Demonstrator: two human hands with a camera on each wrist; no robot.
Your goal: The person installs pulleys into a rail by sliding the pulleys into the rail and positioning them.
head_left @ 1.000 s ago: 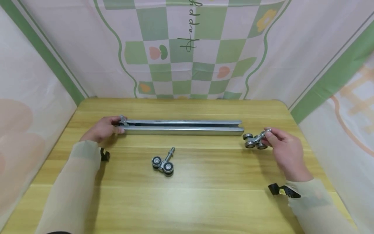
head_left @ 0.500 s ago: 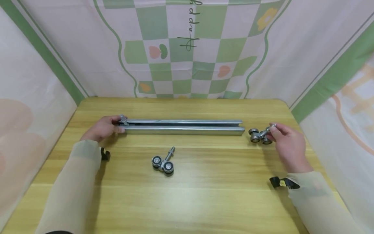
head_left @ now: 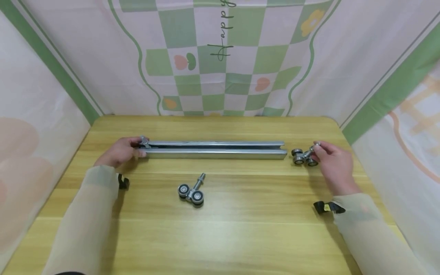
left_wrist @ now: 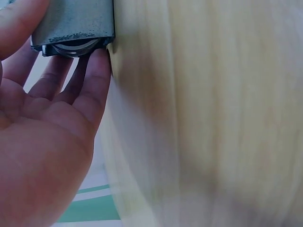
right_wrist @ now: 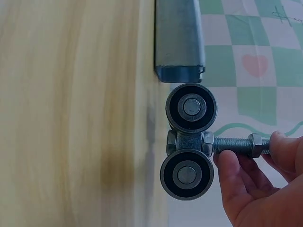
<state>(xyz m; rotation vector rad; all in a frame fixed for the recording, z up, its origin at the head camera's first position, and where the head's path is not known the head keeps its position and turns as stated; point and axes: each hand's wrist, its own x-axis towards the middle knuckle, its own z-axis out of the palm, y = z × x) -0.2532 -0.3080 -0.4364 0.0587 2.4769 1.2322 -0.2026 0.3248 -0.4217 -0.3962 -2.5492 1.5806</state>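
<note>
A steel channel rail (head_left: 213,154) lies crosswise on the table, its slot facing up. My left hand (head_left: 122,151) grips its left end with thumb in front and fingers behind. At that end a roller trolley sits in the channel, its bolt (head_left: 144,141) poking up from the slot; a wheel edge (left_wrist: 78,48) shows in the left wrist view. My right hand (head_left: 335,166) pinches the threaded bolt of another roller trolley (right_wrist: 189,141), just off the rail's right end. Its wheels are close to the opening, apart from it in the head view.
A third roller trolley (head_left: 191,193) lies on its side on the wooden table (head_left: 240,236), in front of the rail. Patterned cloth (head_left: 237,57) hangs behind the table and on both sides.
My right hand has carried its roller trolley away from me and to the right, then slightly back left toward the rail's end. The left hand and rail have stayed put.
</note>
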